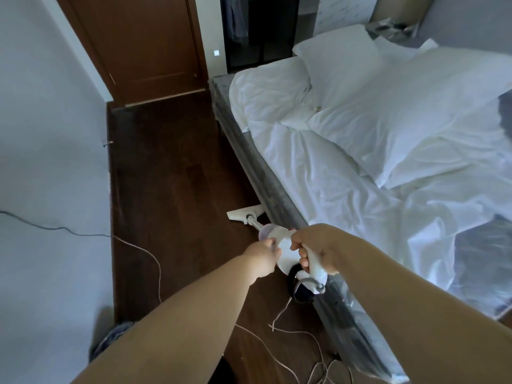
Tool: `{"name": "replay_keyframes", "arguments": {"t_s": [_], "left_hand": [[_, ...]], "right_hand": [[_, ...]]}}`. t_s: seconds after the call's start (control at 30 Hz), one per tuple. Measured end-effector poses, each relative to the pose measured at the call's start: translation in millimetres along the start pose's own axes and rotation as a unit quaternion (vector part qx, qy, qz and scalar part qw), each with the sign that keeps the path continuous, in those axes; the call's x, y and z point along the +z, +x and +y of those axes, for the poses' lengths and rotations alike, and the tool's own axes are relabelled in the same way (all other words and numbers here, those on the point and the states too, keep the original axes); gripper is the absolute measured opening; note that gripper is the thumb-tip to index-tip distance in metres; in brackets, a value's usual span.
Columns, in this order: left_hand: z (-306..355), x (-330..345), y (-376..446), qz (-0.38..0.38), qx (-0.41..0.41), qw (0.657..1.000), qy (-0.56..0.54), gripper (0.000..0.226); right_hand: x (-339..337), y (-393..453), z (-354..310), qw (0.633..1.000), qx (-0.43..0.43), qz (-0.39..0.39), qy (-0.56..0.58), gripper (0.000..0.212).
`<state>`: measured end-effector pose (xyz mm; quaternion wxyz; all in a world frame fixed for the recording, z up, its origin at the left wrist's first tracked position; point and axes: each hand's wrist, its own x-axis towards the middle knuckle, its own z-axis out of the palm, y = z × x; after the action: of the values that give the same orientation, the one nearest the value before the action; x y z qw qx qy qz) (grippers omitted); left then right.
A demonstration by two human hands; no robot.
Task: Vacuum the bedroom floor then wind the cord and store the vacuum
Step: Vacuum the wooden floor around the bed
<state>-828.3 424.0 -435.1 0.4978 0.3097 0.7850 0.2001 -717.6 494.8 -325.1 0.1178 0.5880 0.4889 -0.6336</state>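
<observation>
A white stick vacuum [286, 252] points down at the dark wooden floor [171, 173] beside the bed. Its flat white floor head [245, 213] lies against the bed base. My right hand [315, 249] is closed around the vacuum's white handle. My left hand [264, 254] grips the left side of the vacuum's body, near the dust cup. The vacuum's thin white cord [279, 318] hangs from the handle end and trails in loose loops across the floor.
A bed [374, 151] with rumpled white sheets and pillows fills the right side. A grey wall [50, 162] bounds the narrow floor strip on the left, with a cable [55, 228] along it. A brown door [144, 45] stands at the far end.
</observation>
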Motion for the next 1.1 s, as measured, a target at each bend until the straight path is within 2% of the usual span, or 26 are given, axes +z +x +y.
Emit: {"name": "replay_keyframes", "arguments": {"t_s": [0.27,0.4,0.7,0.83,1.1], "left_hand": [[-6.6,-22.1,30.6,0.012,-0.007,0.999,-0.034,0.05],[-11.0,-59.8,67.6,0.01,-0.006,0.999,-0.042,0.05],[-18.4,-156.5,152.6,0.035,-0.009,0.998,-0.06,0.045],[-22.5,-196.4,185.8,0.014,-0.039,0.998,-0.038,0.051],[-50.1,-228.4,196.5,0.039,-0.069,0.994,-0.07,0.059]], "right_hand": [[11.3,25.5,-32.4,0.999,0.022,0.002,-0.031,0.005],[25.3,57.2,-73.2,0.999,0.023,0.01,-0.033,0.011],[59.1,128.1,-174.5,0.998,0.017,0.012,-0.056,0.007],[76.9,158.7,-212.9,0.998,0.014,0.001,-0.066,0.01],[108.6,170.6,-235.5,0.994,0.022,-0.027,-0.105,0.01]]}}
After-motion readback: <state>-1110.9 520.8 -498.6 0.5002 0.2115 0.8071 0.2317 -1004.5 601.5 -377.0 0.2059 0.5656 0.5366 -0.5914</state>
